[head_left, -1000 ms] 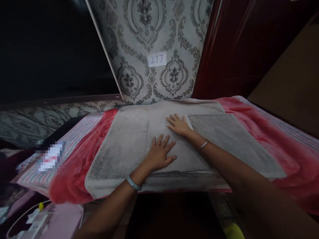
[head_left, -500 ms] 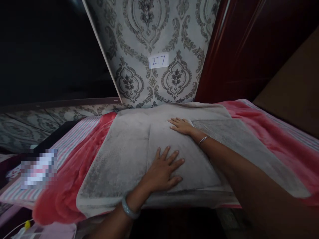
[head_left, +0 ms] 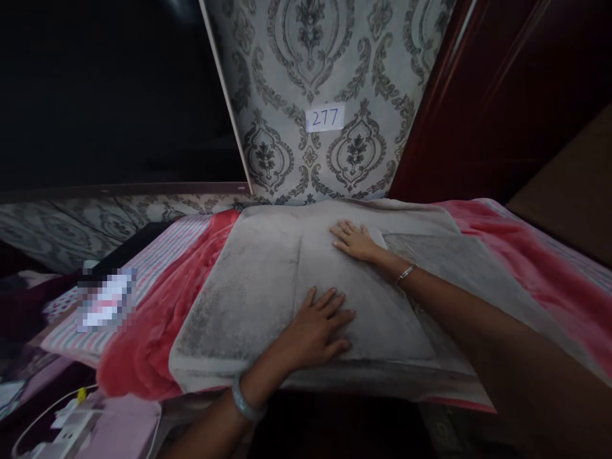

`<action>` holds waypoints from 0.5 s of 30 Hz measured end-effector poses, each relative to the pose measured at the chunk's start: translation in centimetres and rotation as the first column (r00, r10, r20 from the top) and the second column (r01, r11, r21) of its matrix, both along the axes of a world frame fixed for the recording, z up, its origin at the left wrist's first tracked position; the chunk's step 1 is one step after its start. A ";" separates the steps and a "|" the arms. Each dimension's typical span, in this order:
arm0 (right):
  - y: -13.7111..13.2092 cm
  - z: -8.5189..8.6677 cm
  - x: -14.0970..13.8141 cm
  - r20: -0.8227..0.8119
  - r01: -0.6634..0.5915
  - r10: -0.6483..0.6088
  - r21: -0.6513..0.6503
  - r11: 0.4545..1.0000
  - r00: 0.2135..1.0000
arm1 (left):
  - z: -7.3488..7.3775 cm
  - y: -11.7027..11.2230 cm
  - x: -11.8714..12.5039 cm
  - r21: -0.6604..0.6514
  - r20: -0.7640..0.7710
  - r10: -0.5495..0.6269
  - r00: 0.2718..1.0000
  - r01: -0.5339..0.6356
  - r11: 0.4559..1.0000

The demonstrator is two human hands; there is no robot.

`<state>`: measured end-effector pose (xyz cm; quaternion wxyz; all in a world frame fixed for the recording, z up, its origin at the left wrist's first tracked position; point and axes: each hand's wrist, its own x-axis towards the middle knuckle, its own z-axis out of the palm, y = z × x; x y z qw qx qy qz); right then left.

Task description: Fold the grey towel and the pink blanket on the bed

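While both hands lie palm down with fingers spread, neither one pinching anything, one grey plush cloth is beneath them at the middle of the striped-covered table (head_left: 162,252). This grey cloth (head_left: 243,299) lies flat, with two lines dividing it into three panels, and reaches from the back edge to the front edge. Of the two hands, the left hand (head_left: 320,331) rests on the middle panel nearer the front edge; the right hand (head_left: 354,241) rests farther back, beside one small white strip (head_left: 380,238). Each wrist carries one ornament: a pale bangle (head_left: 243,401) on the left, a thin metal bracelet (head_left: 406,273) on the right. One pink-red blanket (head_left: 153,338) shows under the grey cloth in two wide stretches, toward the table's left and right edges. Near the left edge lies one pixelated item (head_left: 108,303), too blurred to name. One card (head_left: 325,117) reading 277 is on the wall behind.
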<state>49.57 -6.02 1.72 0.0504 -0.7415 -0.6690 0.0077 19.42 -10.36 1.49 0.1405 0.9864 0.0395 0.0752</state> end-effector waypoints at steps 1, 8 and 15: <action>0.0 0.0 -1.4 0.007 -0.101 0.101 0.037 0.994 0.995 | -0.2 -0.3 -0.6 0.010 0.009 0.018 1.000 -0.018 1.000; 2.6 -0.8 -7.0 -0.104 -0.394 0.388 -0.049 0.918 0.916 | -2.1 -2.5 -2.3 0.124 -0.018 0.135 0.991 -0.132 0.983; 6.4 -0.3 -4.4 -0.098 -0.180 0.172 -0.072 0.981 0.980 | -3.1 -1.7 -2.2 0.139 0.017 0.106 0.994 -0.107 0.984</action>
